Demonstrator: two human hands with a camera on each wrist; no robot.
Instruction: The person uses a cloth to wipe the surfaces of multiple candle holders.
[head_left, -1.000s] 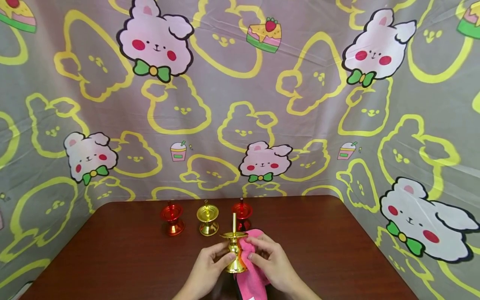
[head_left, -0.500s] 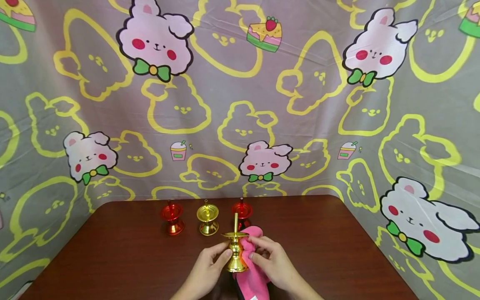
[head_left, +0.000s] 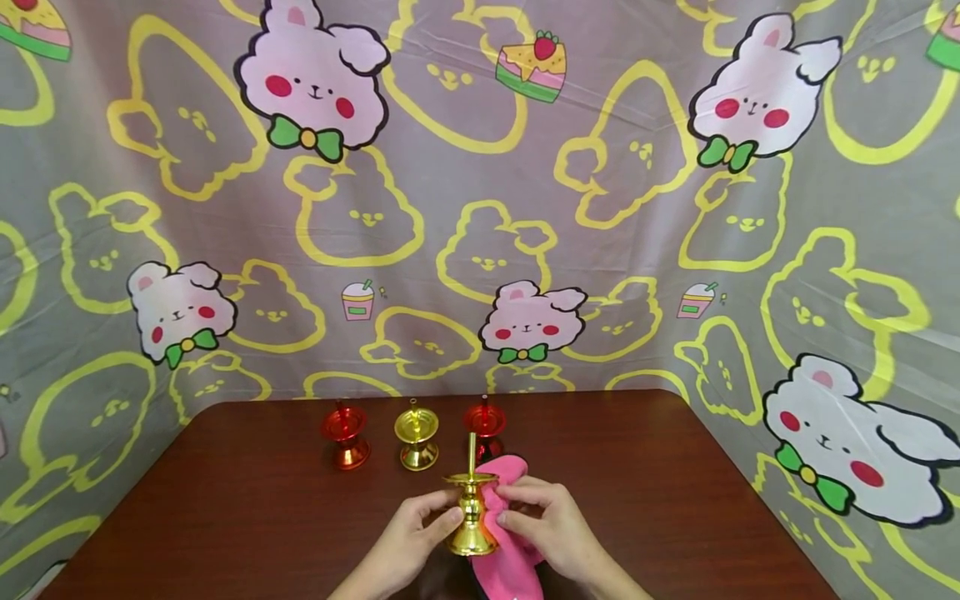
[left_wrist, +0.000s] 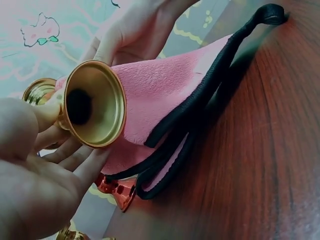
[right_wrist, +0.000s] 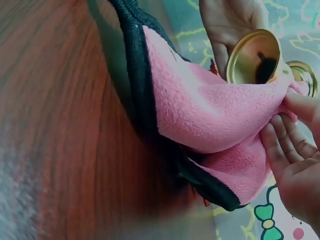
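Observation:
A gold candle holder (head_left: pixel 472 542), with a thin upright tube on its dish, is held above the table near the front. My left hand (head_left: pixel 420 529) grips its stem from the left side. From the right, my right hand (head_left: pixel 551 525) pinches a pink cloth (head_left: pixel 512 567) and presses it against the stem. In the left wrist view the holder's hollow base (left_wrist: pixel 102 107) faces the camera, dark in its middle. The black-edged cloth (right_wrist: pixel 210 115) hangs in folds down toward the table in the right wrist view, hiding part of the holder.
Behind the hands stand a red candle holder (head_left: pixel 348 450) at the left, a gold one (head_left: pixel 417 454) in the middle and another red one (head_left: pixel 483 421), partly covered by the held holder and cloth. The dark brown table (head_left: pixel 225 517) meets a patterned curtain (head_left: pixel 420 208).
The gold candle holder rises barely, then dips slightly lower with both hands. The cloth stays against its right side, its folds shifting a little. The standing holders have not moved.

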